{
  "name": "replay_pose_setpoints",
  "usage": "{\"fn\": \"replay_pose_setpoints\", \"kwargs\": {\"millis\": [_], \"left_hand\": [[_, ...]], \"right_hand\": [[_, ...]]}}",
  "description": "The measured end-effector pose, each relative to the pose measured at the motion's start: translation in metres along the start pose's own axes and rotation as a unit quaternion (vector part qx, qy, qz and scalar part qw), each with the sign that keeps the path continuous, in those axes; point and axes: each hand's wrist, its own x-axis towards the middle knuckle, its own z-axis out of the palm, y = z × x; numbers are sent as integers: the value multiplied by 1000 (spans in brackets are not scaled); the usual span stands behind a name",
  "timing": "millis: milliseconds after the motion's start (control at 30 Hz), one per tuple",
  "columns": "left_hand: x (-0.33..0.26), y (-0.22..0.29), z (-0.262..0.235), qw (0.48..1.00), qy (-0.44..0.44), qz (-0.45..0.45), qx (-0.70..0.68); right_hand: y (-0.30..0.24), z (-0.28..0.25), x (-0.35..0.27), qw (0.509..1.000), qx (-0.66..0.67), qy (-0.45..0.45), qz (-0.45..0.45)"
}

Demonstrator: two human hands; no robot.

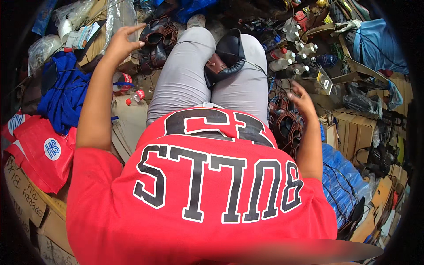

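Observation:
A black and brown leather shoe (226, 55) rests across my thighs, touched by neither hand. A thin dark cord trails from it over my right thigh. My left hand (125, 43) is raised at the upper left, its thumb and fingers apart with nothing visible between them. Just beyond its fingertips lie brown leather shoes (154, 33) with dark laces or cords. Out past my right thigh, my right hand (302, 101) hangs with fingers spread and slightly blurred, and I see nothing in it. Below and beside it is a heap of brown shoes and cords (285, 123).
Several small plastic bottles (289, 57) stand beyond my right hand. Blue cloth (66, 90), a red bag (42, 148) and a red-capped bottle (135, 97) lie at left. Cardboard (349, 132) and a blue plastic-wrapped bundle (340, 176) are at right.

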Motion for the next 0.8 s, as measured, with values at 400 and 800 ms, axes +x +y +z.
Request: {"fn": "replay_pose_setpoints", "kwargs": {"millis": [400,800], "left_hand": [[-14,144,109,962,-164,210,-61],[4,115,102,942,-215,139,-217]], "right_hand": [[-202,74,61,930,-241,-138,-241],[-159,103,34,941,-70,112,-311]]}}
